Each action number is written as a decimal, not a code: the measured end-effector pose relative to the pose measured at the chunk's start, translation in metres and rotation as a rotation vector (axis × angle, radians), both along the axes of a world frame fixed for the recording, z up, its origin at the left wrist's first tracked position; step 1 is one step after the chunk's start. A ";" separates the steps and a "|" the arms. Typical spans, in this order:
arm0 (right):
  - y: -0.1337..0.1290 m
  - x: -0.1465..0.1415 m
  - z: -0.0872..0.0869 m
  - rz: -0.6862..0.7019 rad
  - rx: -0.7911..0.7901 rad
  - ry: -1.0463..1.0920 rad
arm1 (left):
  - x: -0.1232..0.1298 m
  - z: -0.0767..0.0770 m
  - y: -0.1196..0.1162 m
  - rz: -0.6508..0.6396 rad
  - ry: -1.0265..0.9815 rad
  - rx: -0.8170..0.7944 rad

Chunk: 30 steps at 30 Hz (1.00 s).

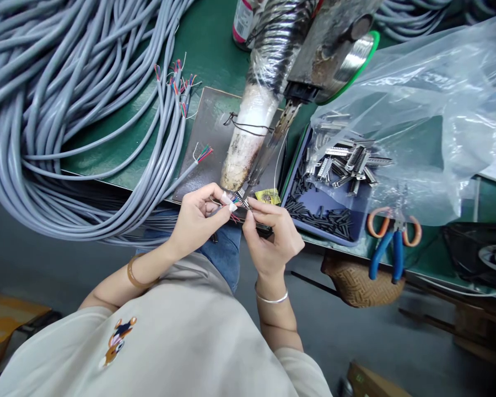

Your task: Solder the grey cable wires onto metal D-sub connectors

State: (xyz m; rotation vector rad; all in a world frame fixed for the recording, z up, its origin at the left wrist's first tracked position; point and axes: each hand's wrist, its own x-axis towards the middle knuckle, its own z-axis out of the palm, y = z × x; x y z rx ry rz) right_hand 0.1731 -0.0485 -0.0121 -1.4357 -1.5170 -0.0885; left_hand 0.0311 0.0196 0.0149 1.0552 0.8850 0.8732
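My left hand [202, 215] is closed in a pinch on the thin coloured wires [235, 199] of a cable, with white wrapping on its fingertips. My right hand [275, 231] pinches a small metal multi-pin connector [245, 204], and the wires meet it between my two hands. Just above them the tip of a soldering iron [268, 149] points down, close to the connector; whether it touches is too small to tell. Beside it a tape-wrapped duct [246, 132] ends over a dark metal plate [209, 121]. One stripped grey cable end [198, 160] lies on that plate.
A large bundle of grey cables [66, 82] covers the left side. At right stands a blue bin [357, 234] of connectors and black sleeves, partly under a clear plastic bag [421, 121]. Pliers [391, 248] overhang the table edge. A green-rimmed solder spool [355, 69] sits above.
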 end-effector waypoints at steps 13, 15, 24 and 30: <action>0.000 -0.001 0.002 -0.002 0.015 -0.057 | -0.003 0.002 0.001 -0.022 0.021 -0.034; -0.001 -0.001 0.001 0.003 0.011 -0.075 | -0.003 0.002 0.001 -0.020 0.027 -0.042; -0.001 -0.004 0.001 -0.018 0.005 -0.030 | -0.005 0.000 -0.004 0.013 0.044 -0.016; -0.001 -0.005 0.001 -0.008 0.025 -0.070 | -0.004 -0.001 -0.011 0.085 0.171 0.173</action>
